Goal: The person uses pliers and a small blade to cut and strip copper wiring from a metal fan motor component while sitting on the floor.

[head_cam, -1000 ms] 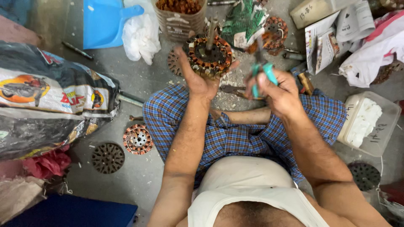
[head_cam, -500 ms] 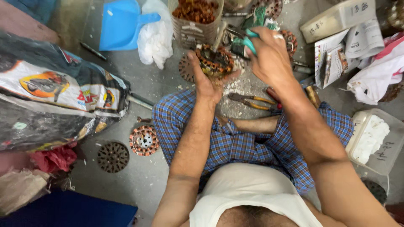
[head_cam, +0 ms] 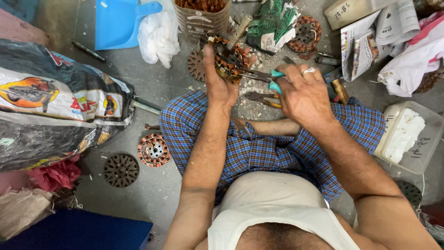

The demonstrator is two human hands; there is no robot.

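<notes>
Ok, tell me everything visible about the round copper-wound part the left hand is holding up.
The wound stator is a round, dark metal core with copper-coloured coils packed around its ring, looking worn and dusty. It is held up on edge above the grey floor, in front of the crossed legs. The left hand grips its near side, thumb up along the rim. Teal-handled pliers in the right hand reach into its windings from the right.

Setting: informal motor-repair workshop, work done seated on a bare concrete floor (head_cam: 162, 194). Evidence: copper-wound stators (head_cam: 153, 149) and a bare stator core (head_cam: 121, 170) lying about; a container of stripped copper wire (head_cam: 202, 14); pliers (head_cam: 261, 98) on a litter of insulation chips; a blue dustpan (head_cam: 121, 23); a bulging printed sack (head_cam: 55, 115); newspapers (head_cam: 370, 41).
</notes>
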